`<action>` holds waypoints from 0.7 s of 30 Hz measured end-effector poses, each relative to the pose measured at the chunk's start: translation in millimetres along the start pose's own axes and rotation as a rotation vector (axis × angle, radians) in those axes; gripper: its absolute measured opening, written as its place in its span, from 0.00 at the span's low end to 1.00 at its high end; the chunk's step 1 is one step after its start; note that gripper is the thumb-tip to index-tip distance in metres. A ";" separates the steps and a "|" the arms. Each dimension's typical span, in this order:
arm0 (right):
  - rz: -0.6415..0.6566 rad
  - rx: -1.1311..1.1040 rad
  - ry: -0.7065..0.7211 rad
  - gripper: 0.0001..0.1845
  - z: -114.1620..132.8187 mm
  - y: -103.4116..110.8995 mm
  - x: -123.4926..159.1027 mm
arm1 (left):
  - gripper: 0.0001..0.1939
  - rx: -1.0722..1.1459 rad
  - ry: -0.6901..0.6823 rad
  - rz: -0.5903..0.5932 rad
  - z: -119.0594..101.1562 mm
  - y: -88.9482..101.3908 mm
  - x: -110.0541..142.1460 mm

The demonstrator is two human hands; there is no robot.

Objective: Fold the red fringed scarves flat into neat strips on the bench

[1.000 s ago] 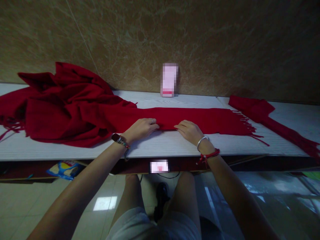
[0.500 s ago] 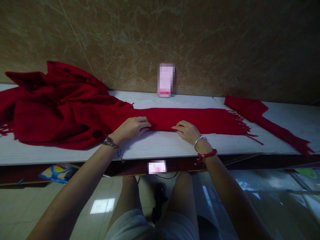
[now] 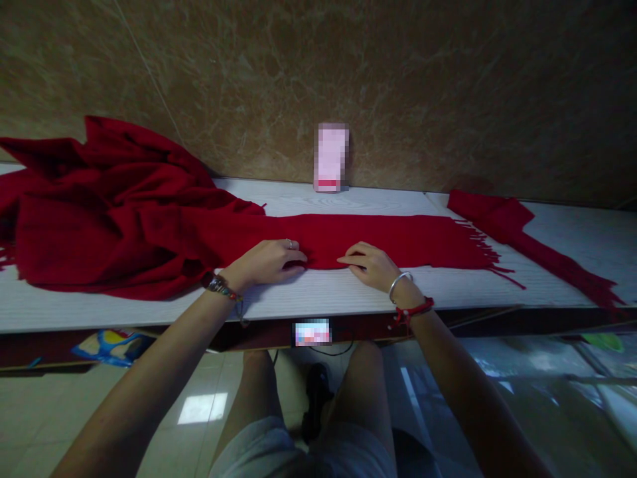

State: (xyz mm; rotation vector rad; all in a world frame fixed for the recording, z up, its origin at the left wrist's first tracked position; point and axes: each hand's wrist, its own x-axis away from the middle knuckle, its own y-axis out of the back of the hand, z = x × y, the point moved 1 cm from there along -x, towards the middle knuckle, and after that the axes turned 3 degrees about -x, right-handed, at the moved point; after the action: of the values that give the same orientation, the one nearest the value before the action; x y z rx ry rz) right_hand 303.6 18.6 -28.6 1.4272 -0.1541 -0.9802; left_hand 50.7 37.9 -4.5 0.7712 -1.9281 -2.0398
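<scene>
A long red scarf point(image 3: 378, 239) with a fringed right end lies along the white tabletop. Its left part is heaped in loose folds. My left hand point(image 3: 271, 261) rests on the near edge of the flat strip, thumb a little apart from the fingers. To its right, my right hand point(image 3: 371, 264) lies on the same edge, its fingertips on top of the cloth and pointing left. A stretch of scarf edge shows between the two hands. The undersides of my fingers are hidden.
A second narrow red fringed piece point(image 3: 497, 216) lies at the right of the white table point(image 3: 279, 302). A blurred pink-white object point(image 3: 331, 156) leans on the marbled wall. Below the edge are a blue-and-white packet point(image 3: 112, 346) and a blurred lit screen point(image 3: 312, 332).
The near edge of the scarf between my hands has come slightly toward me and lies flatter. My left hand has shifted slightly right and nearer; my fingers lie looser on the cloth.
</scene>
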 end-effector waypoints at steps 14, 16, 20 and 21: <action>-0.116 -0.205 -0.150 0.11 0.7 6.2 -5.1 | 0.31 0.063 0.076 0.173 -2.2 -22.4 -4.4; -0.172 -0.230 -0.217 0.11 -6.6 7.9 -12.4 | 0.31 0.056 0.079 0.173 -3.4 -20.6 -4.4; -0.135 -0.170 -0.268 0.10 -25.8 10.3 -48.0 | 0.30 0.048 0.100 0.175 -5.3 -17.4 -5.6; -0.095 -0.127 -0.264 0.10 -30.0 9.8 -60.7 | 0.29 0.047 0.101 0.172 -5.2 -17.4 -6.1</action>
State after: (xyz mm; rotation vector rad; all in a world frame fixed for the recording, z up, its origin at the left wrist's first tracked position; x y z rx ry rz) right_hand 289.4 78.4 1.3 1.1938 -0.2156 -1.2344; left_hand 61.7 38.4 -20.1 0.6788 -1.9215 -1.8265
